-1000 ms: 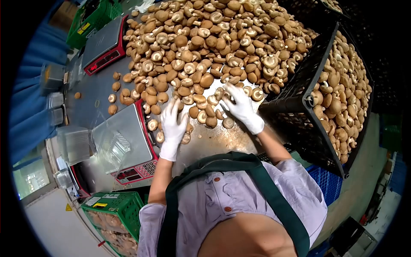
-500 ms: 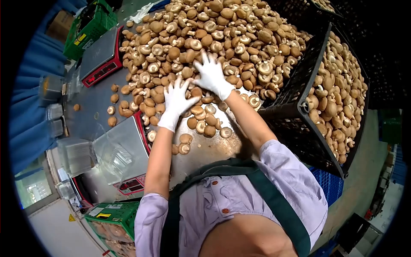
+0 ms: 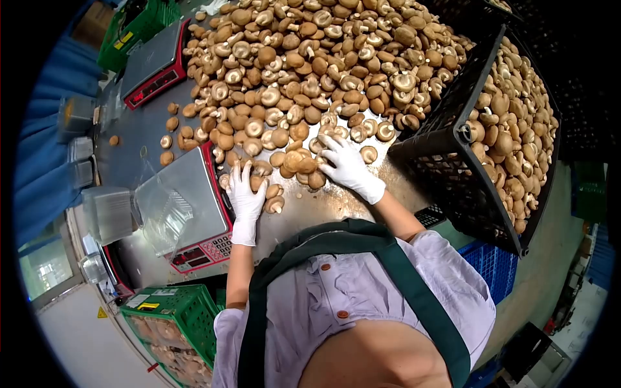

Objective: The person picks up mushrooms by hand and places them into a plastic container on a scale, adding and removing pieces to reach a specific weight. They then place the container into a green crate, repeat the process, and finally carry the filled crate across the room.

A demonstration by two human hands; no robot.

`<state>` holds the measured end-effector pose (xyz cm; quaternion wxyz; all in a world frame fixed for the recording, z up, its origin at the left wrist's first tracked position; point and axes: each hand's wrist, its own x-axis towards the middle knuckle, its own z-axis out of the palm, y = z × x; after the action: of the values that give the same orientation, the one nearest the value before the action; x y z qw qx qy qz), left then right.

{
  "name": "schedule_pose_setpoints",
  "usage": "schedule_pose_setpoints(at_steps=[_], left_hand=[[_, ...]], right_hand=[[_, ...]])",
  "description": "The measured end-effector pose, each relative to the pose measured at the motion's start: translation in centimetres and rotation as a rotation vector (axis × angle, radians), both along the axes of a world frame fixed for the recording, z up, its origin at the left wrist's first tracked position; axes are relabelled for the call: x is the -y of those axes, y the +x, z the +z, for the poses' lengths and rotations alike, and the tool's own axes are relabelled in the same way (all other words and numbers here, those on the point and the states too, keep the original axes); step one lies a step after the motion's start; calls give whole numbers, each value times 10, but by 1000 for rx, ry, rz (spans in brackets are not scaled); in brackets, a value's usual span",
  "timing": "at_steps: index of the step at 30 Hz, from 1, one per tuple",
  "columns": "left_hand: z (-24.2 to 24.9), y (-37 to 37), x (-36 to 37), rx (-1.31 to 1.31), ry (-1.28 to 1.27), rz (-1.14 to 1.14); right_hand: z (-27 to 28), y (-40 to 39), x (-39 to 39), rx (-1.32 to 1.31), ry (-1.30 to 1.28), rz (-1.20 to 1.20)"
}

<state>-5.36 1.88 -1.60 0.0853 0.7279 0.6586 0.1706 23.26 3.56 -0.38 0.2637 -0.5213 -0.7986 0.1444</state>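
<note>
A big heap of brown shiitake mushrooms [image 3: 310, 58] covers the far part of the metal table. My left hand [image 3: 246, 202], in a white glove, lies with fingers apart against a few mushrooms [image 3: 274, 194] beside the near scale. To the right, my right hand [image 3: 350, 169], also gloved, has its fingers spread at the edge of a small cluster of mushrooms [image 3: 298, 161] on the bare metal. Its fingertips touch the cluster's right side. Neither hand is wrapped around a mushroom; the undersides of the fingers are partly hidden.
A red-edged scale [image 3: 206, 210] with a clear plastic tray [image 3: 165, 216] on it stands at left, a second scale [image 3: 152, 64] behind. A black crate [image 3: 446, 161] full of mushrooms leans at right. Green crates [image 3: 171, 317] stand below left, a blue crate [image 3: 493, 268] below right.
Both hands have come back from the heap toward my body and moved apart, left hand toward the scale, right hand rightward. Mushrooms have been drawn nearer onto the metal.
</note>
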Motion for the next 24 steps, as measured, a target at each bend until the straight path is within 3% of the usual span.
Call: schedule_pose_setpoints(at_steps=[4,9,12,13,15,17,19,21,24], left_hand=[[-1,-2,9,243,37,4],[21,30,-1,95,14,-123],[25,54,-16,71,-35,-166],[24,58,-21,72,-35,-166],[21,62,-31,-177,-92,-354],[16,59,-31,-154,-25,-355],[20,50,-25,-18,-95,-415],[18,38,-10,6,7,-457],[25,29,13,-51,26,-415]], right_hand=[[3,17,4,-51,-68,-130],[0,28,-34,-175,62,-344],[13,12,-60,60,18,-375],[14,3,-67,92,-8,-316],[25,-23,-61,358,-87,-229],[1,-38,-56,454,1,-137],[-4,-37,-48,190,16,28],[4,-30,-32,201,-140,153],[16,-28,-2,251,-59,220]])
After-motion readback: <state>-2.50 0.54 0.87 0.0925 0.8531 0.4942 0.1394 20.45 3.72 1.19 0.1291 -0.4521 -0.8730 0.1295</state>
